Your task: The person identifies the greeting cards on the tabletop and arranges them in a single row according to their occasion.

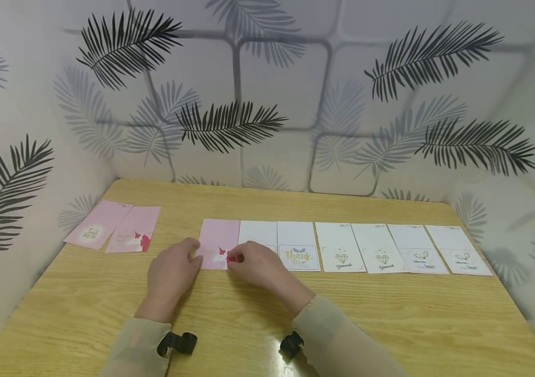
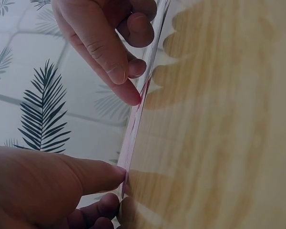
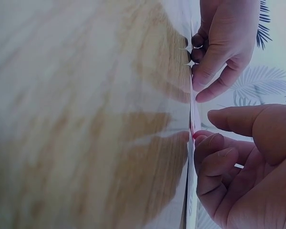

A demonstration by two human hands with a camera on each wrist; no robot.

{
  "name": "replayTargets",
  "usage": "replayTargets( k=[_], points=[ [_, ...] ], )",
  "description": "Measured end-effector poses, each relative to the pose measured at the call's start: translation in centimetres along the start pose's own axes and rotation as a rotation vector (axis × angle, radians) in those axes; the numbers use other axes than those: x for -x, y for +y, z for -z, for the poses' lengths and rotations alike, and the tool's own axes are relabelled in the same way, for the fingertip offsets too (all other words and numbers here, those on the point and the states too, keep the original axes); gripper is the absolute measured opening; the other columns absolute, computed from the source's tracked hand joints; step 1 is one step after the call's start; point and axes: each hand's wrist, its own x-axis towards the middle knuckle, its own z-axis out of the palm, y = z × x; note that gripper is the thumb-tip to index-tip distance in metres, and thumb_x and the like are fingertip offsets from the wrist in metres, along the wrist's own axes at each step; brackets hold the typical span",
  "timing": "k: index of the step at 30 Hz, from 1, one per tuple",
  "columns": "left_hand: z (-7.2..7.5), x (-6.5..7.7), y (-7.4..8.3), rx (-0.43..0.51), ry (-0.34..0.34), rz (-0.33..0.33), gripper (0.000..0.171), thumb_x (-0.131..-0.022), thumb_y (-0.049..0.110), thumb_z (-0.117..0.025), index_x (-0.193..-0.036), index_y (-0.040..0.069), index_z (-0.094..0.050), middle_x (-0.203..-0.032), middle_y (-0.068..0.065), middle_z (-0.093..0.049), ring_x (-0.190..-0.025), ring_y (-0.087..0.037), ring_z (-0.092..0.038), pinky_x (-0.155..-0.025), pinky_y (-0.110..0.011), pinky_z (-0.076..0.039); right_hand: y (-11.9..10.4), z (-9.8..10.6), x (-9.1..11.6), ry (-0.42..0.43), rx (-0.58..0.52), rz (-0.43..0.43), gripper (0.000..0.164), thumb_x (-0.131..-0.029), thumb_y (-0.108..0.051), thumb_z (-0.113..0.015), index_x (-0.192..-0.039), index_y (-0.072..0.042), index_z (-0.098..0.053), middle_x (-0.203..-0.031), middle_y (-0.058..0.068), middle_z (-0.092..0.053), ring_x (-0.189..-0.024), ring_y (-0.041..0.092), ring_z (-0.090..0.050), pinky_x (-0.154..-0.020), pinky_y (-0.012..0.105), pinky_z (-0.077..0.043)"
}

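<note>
A pink card (image 1: 220, 235) with a red and white print in its lower right corner lies flat at the left end of a row. My left hand (image 1: 173, 275) touches its left edge with the fingertips. At the lower right corner, my right hand (image 1: 260, 264) rests its fingertips on the card and partly covers the print. The right wrist view shows the right thumb (image 3: 231, 119) held apart from the fingers, with a fingertip on the card. Just right of it lies a white card (image 1: 258, 233), its lower part hidden by the right hand.
The row continues right with a "Thank you" card (image 1: 297, 256), diamond-print cards (image 1: 341, 256) and cards with small line drawings (image 1: 421, 259). Two overlapping pink cards (image 1: 132, 228) lie at the far left of the wooden table (image 1: 229, 335). A leaf-patterned wall (image 1: 281, 94) stands behind.
</note>
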Motion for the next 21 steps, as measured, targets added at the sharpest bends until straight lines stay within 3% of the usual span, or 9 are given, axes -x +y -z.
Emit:
replayTargets(
  k=[5, 10, 17, 21],
  points=[
    [0.1, 0.0, -0.1, -0.002, -0.008, 0.011, 0.040, -0.104, 0.018, -0.074, -0.140, 0.003, -0.071, -0.096, -0.010, -0.072, -0.077, -0.027, -0.060, -0.070, -0.046, -0.052, 0.0, -0.1, -0.1, 0.005, -0.008, 0.013, 0.022, -0.105, -0.021, -0.074, -0.122, -0.012, -0.084, -0.097, -0.004, -0.070, -0.086, 0.016, -0.058, -0.078, 0.033, -0.048],
    [0.4, 0.1, -0.5, 0.035, -0.007, 0.026, 0.046, -0.106, 0.021, -0.072, -0.147, 0.003, -0.065, -0.105, -0.013, -0.075, -0.087, -0.030, -0.067, -0.079, -0.053, -0.055, -0.1, -0.2, 0.1, 0.038, -0.026, 0.022, 0.018, -0.104, -0.020, -0.075, -0.118, -0.013, -0.083, -0.096, -0.004, -0.069, -0.084, 0.016, -0.059, -0.077, 0.034, -0.050],
    [2.2, 0.3, -1.0, 0.092, 0.063, 0.034, 0.042, -0.108, 0.023, -0.066, -0.146, 0.005, -0.067, -0.113, -0.015, -0.076, -0.088, -0.029, -0.071, -0.072, -0.052, -0.057, -0.5, -0.1, 0.1, 0.084, -0.067, 0.012, 0.022, -0.104, -0.020, -0.074, -0.125, -0.015, -0.080, -0.092, -0.006, -0.066, -0.079, 0.015, -0.058, -0.071, 0.032, -0.047],
    [3.5, 0.5, -1.4, 0.089, 0.090, 0.048, 0.044, -0.109, 0.025, -0.060, -0.147, 0.003, -0.066, -0.123, -0.022, -0.072, -0.102, -0.041, -0.070, -0.078, -0.058, -0.058, -0.9, -0.2, -0.1, 0.080, -0.080, 0.008, 0.025, -0.104, -0.021, -0.072, -0.128, -0.016, -0.079, -0.095, -0.006, -0.068, -0.079, 0.015, -0.059, -0.071, 0.032, -0.048]
  ],
)
